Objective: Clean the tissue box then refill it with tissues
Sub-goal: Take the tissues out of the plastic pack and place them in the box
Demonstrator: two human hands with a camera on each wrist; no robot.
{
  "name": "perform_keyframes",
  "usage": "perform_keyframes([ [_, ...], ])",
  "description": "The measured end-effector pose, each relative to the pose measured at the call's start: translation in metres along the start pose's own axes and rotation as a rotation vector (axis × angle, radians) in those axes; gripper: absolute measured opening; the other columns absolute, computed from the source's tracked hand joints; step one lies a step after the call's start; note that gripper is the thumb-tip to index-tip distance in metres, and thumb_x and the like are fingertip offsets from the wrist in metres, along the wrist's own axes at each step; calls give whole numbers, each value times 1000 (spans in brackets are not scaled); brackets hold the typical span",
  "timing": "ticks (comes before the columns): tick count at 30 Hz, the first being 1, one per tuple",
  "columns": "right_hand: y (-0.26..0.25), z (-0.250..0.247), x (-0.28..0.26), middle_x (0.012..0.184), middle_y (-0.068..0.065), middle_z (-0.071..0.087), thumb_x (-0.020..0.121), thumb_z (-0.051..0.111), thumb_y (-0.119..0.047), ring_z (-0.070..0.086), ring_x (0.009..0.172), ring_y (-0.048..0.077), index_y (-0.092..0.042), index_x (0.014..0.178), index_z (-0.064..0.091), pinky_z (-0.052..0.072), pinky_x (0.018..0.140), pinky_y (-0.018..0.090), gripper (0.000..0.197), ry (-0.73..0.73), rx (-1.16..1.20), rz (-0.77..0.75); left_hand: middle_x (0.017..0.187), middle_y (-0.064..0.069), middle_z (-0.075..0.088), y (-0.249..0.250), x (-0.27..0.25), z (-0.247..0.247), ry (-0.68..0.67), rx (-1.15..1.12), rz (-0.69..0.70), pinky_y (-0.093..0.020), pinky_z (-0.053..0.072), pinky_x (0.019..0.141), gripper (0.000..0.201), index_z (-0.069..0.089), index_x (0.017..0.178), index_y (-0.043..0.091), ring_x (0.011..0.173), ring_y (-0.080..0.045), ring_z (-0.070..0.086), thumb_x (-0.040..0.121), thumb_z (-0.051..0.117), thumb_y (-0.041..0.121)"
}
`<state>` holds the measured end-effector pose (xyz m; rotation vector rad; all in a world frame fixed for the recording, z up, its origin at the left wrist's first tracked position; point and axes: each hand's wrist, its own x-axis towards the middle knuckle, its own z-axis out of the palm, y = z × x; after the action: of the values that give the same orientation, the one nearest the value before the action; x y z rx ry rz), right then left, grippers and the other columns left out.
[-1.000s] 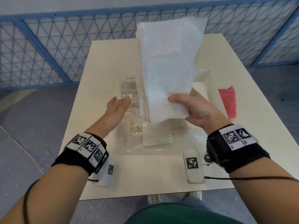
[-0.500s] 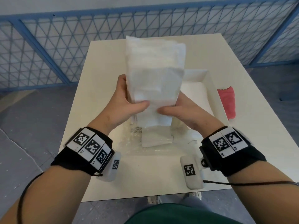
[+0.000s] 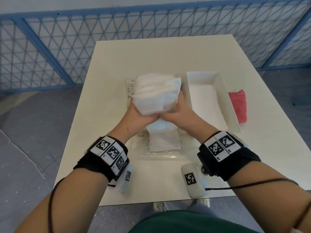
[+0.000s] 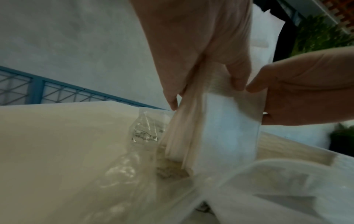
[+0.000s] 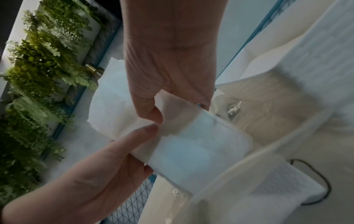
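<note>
I hold a thick stack of white tissues (image 3: 155,95) between both hands above the middle of the pale surface (image 3: 117,64). My left hand (image 3: 140,116) grasps its near left side, fingers wrapped underneath and thumb pressed on the front; my right hand (image 3: 177,113) grasps the near right side the same way, and the two thumbs nearly touch at the stack's near edge. The stack bends over away from me, its far end drooping toward 12 o'clock, the layered edges fanned open on top. In the left wrist view the lower part of the stack hangs down toward the surface; I cannot tell whether it touches.

The tissue box (image 3: 223,91), white and open-topped, lies at 3 o'clock of the stack, just beside my right hand, its long side running away from me. A flat white sheet lies inside it.

A red cloth (image 3: 239,106) lies at 3 o'clock of the box, touching or nearly touching its right wall. Under my hands, a crumpled clear plastic wrapper (image 3: 131,88) with printed text is spread on the surface, and a smaller folded white tissue pile (image 3: 164,140) rests on it at 6 o'clock of the held stack.
</note>
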<state>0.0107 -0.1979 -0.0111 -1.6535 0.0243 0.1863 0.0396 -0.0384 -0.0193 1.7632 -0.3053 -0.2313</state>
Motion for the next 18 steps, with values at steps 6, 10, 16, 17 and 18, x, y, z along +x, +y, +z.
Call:
perform_keyframes([
  [6, -1, -4, -2, 118, 2, 50, 80, 64, -6, 54, 104, 10, -15, 125, 36, 47, 74, 11, 54, 95, -266, 12, 122, -8, 64, -1, 8, -2, 157, -106, 1, -24, 54, 85, 73, 48, 131, 2, 111, -12, 63, 68, 82, 16],
  [10, 0, -9, -12, 81, -1, 62, 86, 62, -9, 58, 68, 8, -14, 96, 53, 45, 61, 10, 15, -103, -483, 41, 128, -8, 61, -9, 10, -11, 254, -87, -40, -27, 54, 92, 79, 44, 135, 4, 117, -16, 59, 66, 80, 19],
  [16, 10, 8, -31, 107, -10, 69, 91, 60, -25, 66, 85, 9, -28, 125, 60, 47, 81, 27, 35, -883, -924, 374, 131, -5, 56, -8, 14, -21, 373, -172, -32, -33, 53, 95, 79, 38, 139, 11, 118, -13, 57, 70, 77, 13],
  [17, 14, 10, -33, 111, -10, 66, 92, 57, -24, 64, 90, 11, -28, 134, 52, 45, 81, 27, 42, -869, -987, 373, 129, -3, 57, -8, 15, -22, 379, -156, -24, -28, 53, 94, 77, 39, 138, 13, 116, -8, 57, 71, 77, 12],
  [18, 16, 11, -33, 121, -7, 62, 94, 54, -23, 62, 100, 14, -28, 140, 45, 45, 86, 28, 47, -833, -1031, 345, 125, 2, 58, -10, 16, -23, 385, -129, -14, -22, 52, 92, 73, 41, 135, 19, 112, 0, 57, 73, 78, 10],
])
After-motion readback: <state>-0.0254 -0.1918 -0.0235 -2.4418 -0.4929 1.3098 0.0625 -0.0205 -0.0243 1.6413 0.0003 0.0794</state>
